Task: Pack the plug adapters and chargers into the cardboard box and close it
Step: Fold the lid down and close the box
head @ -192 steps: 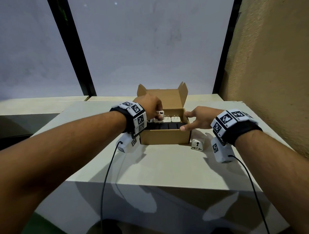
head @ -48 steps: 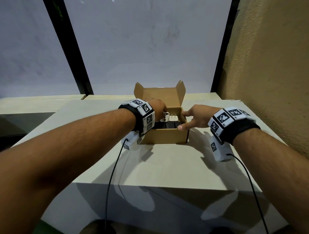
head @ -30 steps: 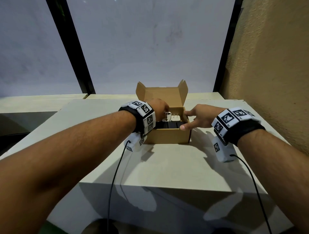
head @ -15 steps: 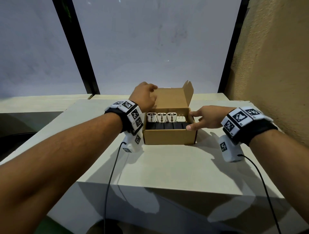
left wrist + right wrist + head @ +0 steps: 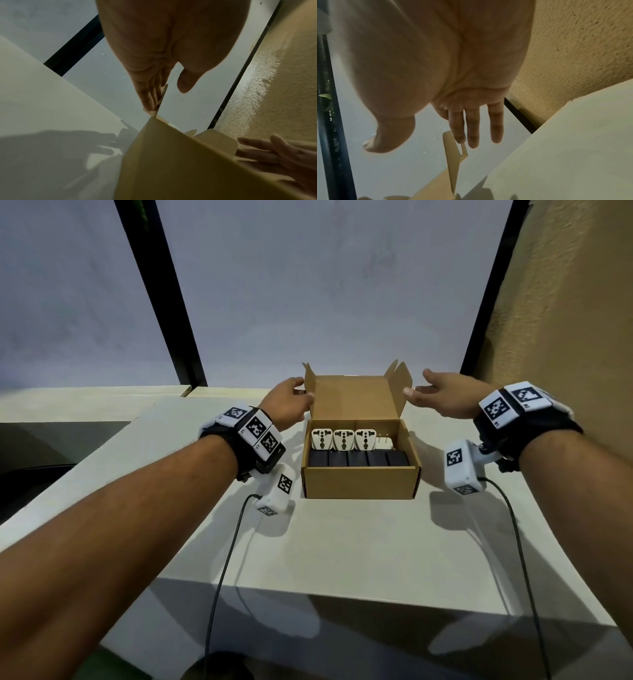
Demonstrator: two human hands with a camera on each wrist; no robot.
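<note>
Both your hands have left the packing and gone up to the lid [image 5: 354, 397] at twelve o'clock, left hand [image 5: 286, 402] with fingers touching its side flap [image 5: 162, 97], right hand [image 5: 445, 398] spread open, holding nothing, beside the other flap, adapters [image 5: 343, 439] and chargers [image 5: 358, 458] all inside the box [image 5: 359, 482], so closing comes next.

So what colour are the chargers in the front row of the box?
Black: the chargers line the near side of the cardboard box, clearest in the head view.

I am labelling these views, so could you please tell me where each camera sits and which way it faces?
Head: worn on the head, facing forward and down at the open cardboard box; both forearms show.
Left wrist: looks along the left hand to the lid flap its fingers touch.
Right wrist: looks along the right hand toward the other flap.
All share the box.
</note>
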